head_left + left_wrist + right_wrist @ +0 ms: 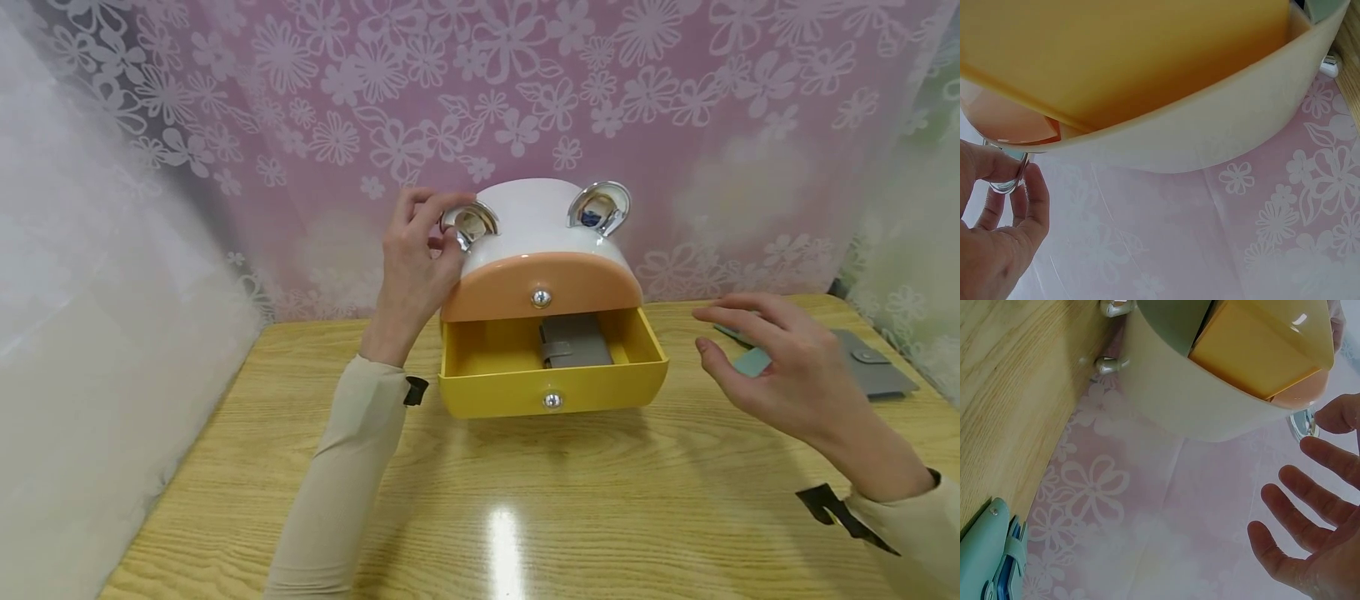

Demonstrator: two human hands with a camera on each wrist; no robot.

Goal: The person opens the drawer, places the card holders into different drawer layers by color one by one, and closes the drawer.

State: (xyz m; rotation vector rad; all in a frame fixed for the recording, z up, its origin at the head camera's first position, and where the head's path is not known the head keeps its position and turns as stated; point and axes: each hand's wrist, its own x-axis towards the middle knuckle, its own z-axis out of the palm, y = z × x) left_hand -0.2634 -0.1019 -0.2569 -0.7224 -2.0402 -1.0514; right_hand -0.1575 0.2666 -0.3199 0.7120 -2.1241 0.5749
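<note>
Flowered curtain [517,100] at back. Left hand [420,254] pinches, partly covers, silver ear [483,217] of white box [531,212]. Right hand [795,371] spread, gripping nothing; notebooks [873,367] beyond it partly hidden.

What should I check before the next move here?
1. Yellow drawer pulled open: ok.
2. Orange drawer above it closed: ok.
3. Left grip steadying the cabinet: ok, pinching a silver ear.
4. Right grip free: ok, holding nothing.
5. Grey wallet inside the yellow drawer: ok; clearance for closing, cannot tell.
6. Green case fully visible from the head view: not ok, partly covered by the right grip.
</note>
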